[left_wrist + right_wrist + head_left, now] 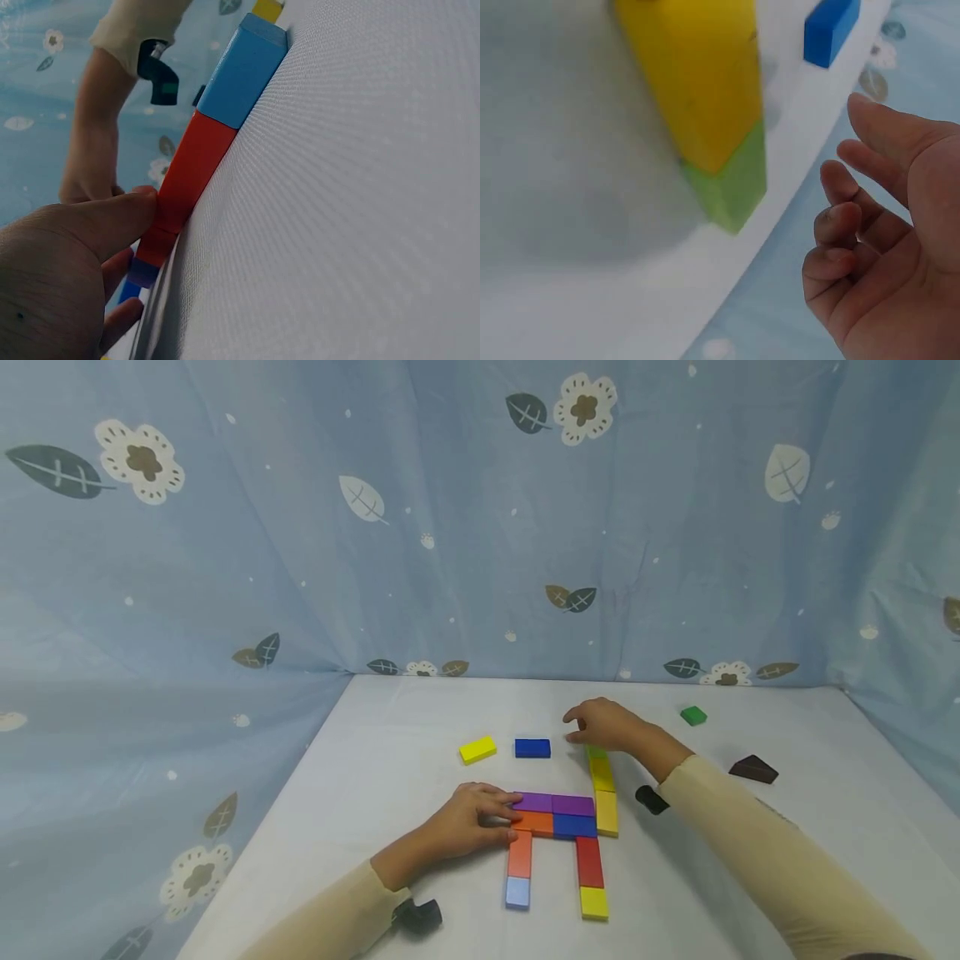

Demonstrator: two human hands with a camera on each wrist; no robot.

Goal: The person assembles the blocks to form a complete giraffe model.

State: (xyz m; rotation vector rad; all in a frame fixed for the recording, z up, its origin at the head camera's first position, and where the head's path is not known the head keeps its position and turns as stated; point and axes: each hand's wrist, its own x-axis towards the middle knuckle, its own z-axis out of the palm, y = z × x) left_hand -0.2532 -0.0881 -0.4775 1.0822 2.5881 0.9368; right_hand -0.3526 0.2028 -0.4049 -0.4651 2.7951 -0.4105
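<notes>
Flat blocks form a figure on the white table. Two purple blocks [572, 806] lie above an orange block [538, 824] and a blue block [574, 826]. Below are two legs: a salmon block [520, 855] with a light blue one [517, 892], and a red block [589, 862] with a yellow one [594, 902]. My left hand [467, 822] rests its fingertips against the figure's left end. From the right side rises a column of yellow blocks [607, 814], topped by a light green block [739, 184]. Beside that top, my right hand [609, 724] hovers with loosely bent fingers, holding nothing.
A loose yellow block [477, 750] and a loose blue block [532, 748] lie behind the figure. Farther right are a green block [693, 716] and a dark brown block [753, 769]. A patterned blue curtain [465, 543] hangs behind the table.
</notes>
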